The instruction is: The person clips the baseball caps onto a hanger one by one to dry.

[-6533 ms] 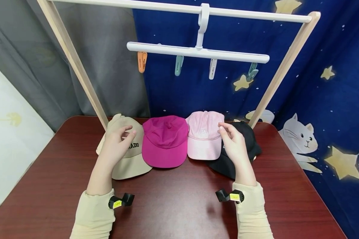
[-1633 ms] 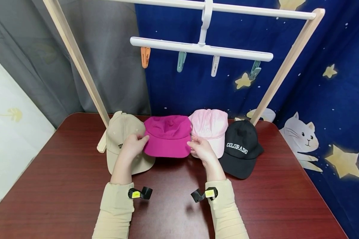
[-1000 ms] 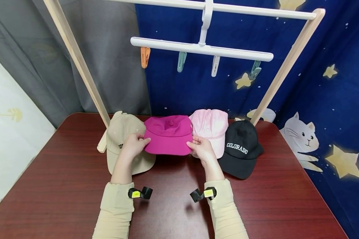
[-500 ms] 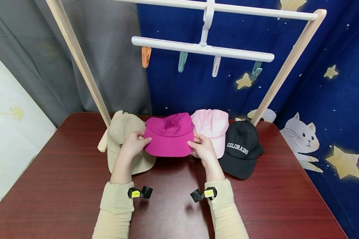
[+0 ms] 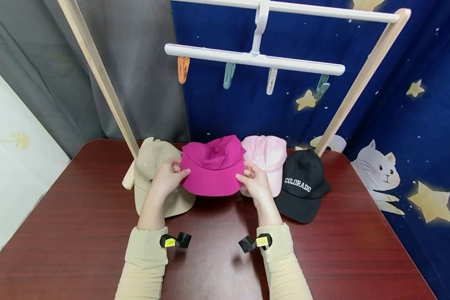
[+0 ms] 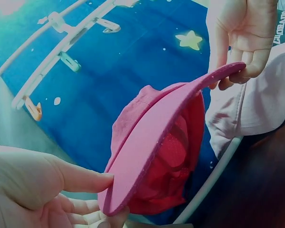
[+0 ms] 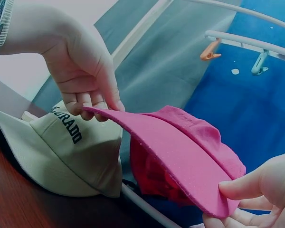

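Note:
A magenta baseball cap (image 5: 213,179) is held up by both hands, its brim towards the person and its soft crown sagging behind. My left hand (image 5: 167,178) pinches the left end of the brim, thumb on top and fingers beneath. At the right end my right hand (image 5: 256,181) pinches the brim likewise. Both wrist views show the cap's brim (image 6: 147,142) stretched between the hands, with the hollow underside of the crown visible. Behind the left hand lies a beige cap (image 5: 146,200); a light pink cap (image 5: 266,152) lies behind the right hand.
A black cap (image 5: 301,187) lettered COLORADO lies at the right on the dark red table (image 5: 210,266). Above the caps, a white hanger (image 5: 255,59) with several clothespins, one orange (image 5: 183,70), hangs from a rack with wooden posts (image 5: 363,79).
Both hands came inward from over the beige and black caps and took hold of the magenta cap's brim. Since then the cap has risen slightly, its crown tipping upward and creasing.

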Available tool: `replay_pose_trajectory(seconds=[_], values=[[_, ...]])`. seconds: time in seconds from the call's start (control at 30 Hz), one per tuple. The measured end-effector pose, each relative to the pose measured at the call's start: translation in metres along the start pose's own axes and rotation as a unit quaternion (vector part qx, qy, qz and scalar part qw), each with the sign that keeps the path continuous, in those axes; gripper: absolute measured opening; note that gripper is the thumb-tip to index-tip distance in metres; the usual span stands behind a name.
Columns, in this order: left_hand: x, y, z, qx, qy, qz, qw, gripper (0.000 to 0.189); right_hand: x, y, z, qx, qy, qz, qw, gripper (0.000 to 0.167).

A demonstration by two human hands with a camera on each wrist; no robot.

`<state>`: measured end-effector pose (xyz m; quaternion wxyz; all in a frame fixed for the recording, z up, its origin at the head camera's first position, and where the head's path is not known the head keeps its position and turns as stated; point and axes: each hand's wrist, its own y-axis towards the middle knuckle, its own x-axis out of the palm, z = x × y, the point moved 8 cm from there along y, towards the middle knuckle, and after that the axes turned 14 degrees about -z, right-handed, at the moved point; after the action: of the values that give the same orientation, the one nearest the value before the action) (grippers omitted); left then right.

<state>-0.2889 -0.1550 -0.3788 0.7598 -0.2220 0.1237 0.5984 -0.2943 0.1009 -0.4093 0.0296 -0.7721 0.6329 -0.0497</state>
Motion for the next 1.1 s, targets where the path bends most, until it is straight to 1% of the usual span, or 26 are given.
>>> replay_pose_trajectory(seconds=[0.2, 0.53, 0.87, 1.1], values=[[-0.001, 0.0, 0.005, 0.016, -0.004, 0.002, 0.9999, 0.041, -0.001, -0.001, -0.002, 0.003, 0.002, 0.006, 1.0, 0.051], [-0.003, -0.001, 0.007, 0.023, -0.014, 0.018, 0.9995, 0.044, -0.004, 0.0, -0.004, -0.005, 0.007, 0.016, 0.9998, 0.052], [0.002, -0.002, 0.012, 0.03, -0.037, 0.013, 0.9988, 0.043, -0.01, -0.003, -0.01, -0.013, 0.009, 0.021, 0.9997, 0.053], [0.001, -0.002, 0.015, 0.043, -0.038, 0.021, 0.9982, 0.044, -0.013, -0.003, -0.011, -0.015, 0.011, 0.018, 0.9997, 0.054]])
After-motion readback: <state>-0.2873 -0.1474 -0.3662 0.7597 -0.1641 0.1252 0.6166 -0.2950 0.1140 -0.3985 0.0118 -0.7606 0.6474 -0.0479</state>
